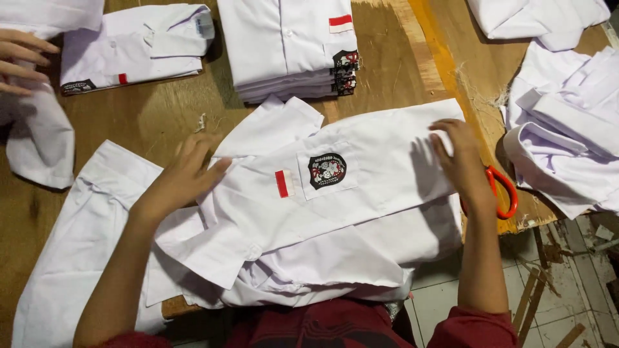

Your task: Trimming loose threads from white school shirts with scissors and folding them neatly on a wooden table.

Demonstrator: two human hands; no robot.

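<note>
- The white shirt [335, 193] lies flat on the wooden table [161, 122], right in front of the person.
- The left hand [184, 177] presses the collar end, fingers spread flat, gripping nothing.
- The right hand [461, 161] presses the far edge, fingers bent down.
- The shirt looks soft, light and floppy; edges and folds are best to hold.
- Orange scissors [506, 193] lie just beside the right hand.

white short-sleeved shirt [361, 180], partly folded, pocket with dark badge facing up, red-white patch, flat on wooden table
</note>
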